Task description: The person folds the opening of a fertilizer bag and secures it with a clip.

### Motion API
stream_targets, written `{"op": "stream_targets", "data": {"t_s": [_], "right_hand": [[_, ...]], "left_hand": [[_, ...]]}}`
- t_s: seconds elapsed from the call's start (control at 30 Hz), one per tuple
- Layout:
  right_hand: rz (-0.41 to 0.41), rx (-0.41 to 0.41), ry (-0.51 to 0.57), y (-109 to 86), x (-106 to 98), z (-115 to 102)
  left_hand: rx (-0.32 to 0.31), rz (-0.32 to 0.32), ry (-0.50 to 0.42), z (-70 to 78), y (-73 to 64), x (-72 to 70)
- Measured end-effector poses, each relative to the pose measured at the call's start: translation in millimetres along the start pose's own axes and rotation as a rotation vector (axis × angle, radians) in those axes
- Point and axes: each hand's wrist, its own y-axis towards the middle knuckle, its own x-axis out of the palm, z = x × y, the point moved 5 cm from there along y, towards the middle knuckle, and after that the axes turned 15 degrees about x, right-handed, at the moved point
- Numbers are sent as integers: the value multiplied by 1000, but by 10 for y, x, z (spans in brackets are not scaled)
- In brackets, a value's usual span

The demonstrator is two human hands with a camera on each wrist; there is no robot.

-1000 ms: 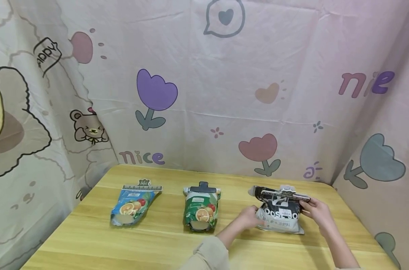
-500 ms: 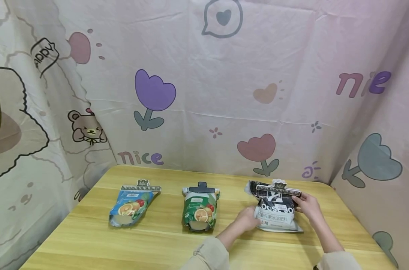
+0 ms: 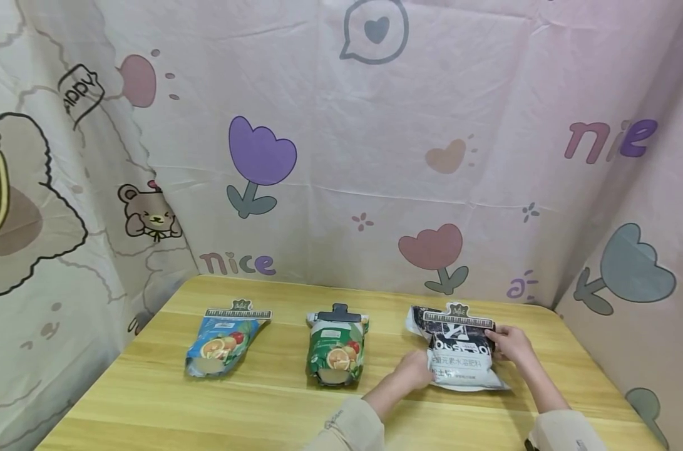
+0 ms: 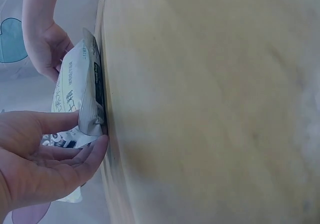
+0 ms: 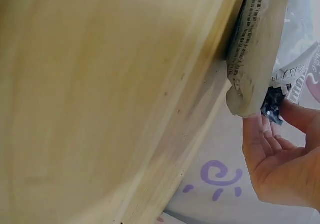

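Note:
A black and white fertilizer bag [image 3: 462, 360] lies on the table at the right, its top folded under a piano-key clip [image 3: 458, 318]. My left hand [image 3: 413, 371] pinches the bag's left side; in the left wrist view the thumb lies over its edge, fingers lower down at the table side. At the bag's upper right, my right hand [image 3: 511, 344] pinches the dark corner beside the clip, thumb on top and fingers beneath, as the right wrist view shows.
On the wooden table [image 3: 251, 413], a green pouch [image 3: 335, 354] with a black clip [image 3: 337, 314] lies in the middle. Farther left is a blue pouch [image 3: 223, 344] with another piano-key clip [image 3: 238, 311]. A printed curtain [image 3: 330, 156] encloses the table's back and sides.
The bag's clipped top has swung left and levelled out, so its front print shows more fully. My right hand has shifted slightly left with it; the left hand stays at its side.

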Motion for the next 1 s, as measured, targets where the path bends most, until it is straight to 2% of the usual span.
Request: {"op": "stream_targets", "data": {"t_s": [0.1, 0.23, 0.33, 0.5, 0.57, 0.77, 1.0], "right_hand": [[-20, 17, 5, -30, 3, 15], [-54, 29, -39, -72, 21, 56], [-112, 48, -59, -102, 53, 96], [-198, 57, -132, -166, 112, 110], [-199, 42, -180, -191, 128, 97], [-167, -10, -284, -201, 179, 61], [-130, -48, -353, -158, 204, 54]], "left_hand": [[-12, 15, -37, 12, -1, 2], [-64, 47, -124, -1, -7, 9], [-81, 70, -165, 3, -9, 8], [-28, 60, -77, 59, -14, -10], [-13, 50, -39, 75, -17, -12], [1, 32, -18, 73, -10, -9], [42, 16, 12, 62, 10, -19]]}}
